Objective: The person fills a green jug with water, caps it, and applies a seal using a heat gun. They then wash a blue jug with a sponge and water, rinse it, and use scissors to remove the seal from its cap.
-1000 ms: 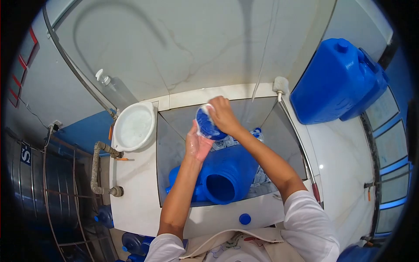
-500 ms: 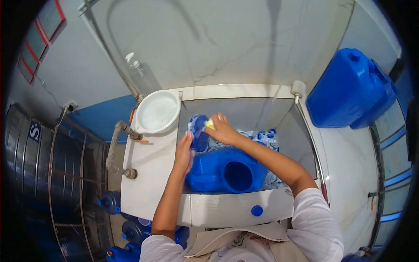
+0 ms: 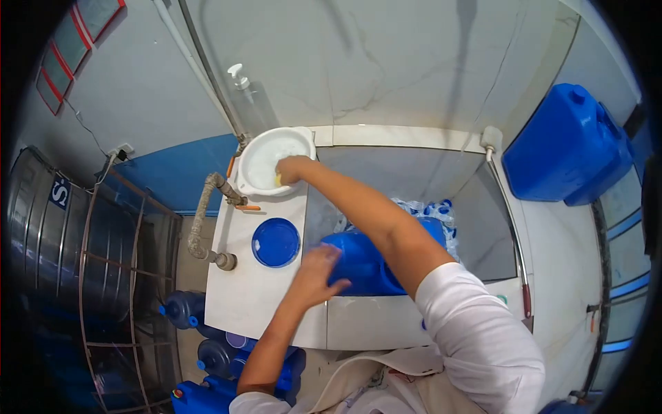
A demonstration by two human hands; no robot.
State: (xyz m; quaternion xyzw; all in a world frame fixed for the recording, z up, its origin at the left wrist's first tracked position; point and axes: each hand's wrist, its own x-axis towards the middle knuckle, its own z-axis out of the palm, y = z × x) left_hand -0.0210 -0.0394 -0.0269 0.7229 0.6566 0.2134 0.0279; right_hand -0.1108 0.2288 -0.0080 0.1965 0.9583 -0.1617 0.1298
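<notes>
My right hand [image 3: 292, 170] reaches into the white basin [image 3: 312, 143] of cloudy water, its fingers closed round a small yellow sponge [image 3: 278, 180]. With fingers apart and the thumb stretched out, my left hand [image 3: 317, 277] is slightly blurred and holds nothing. It overlaps the left end of a large blue jug [image 3: 355, 265] lying in the sink. A round blue lid [image 3: 276, 243] rests on the white counter, a patch of foam at its left edge. My right forearm hides part of the jug.
A clear pump bottle [image 3: 249, 107] stands behind the basin. Pipes with an orange-handled valve [image 3: 247, 207] rise at the counter's left. Crumpled clear plastic with blue bits [image 3: 438, 210] lies in the sink. Blue jerrycans [image 3: 552, 148] stand at the right, water jugs [image 3: 215, 357] below left.
The blue lid has gone from my left hand to the counter. My right hand has moved left with the sponge into the basin. My left hand has opened and come down towards the jug.
</notes>
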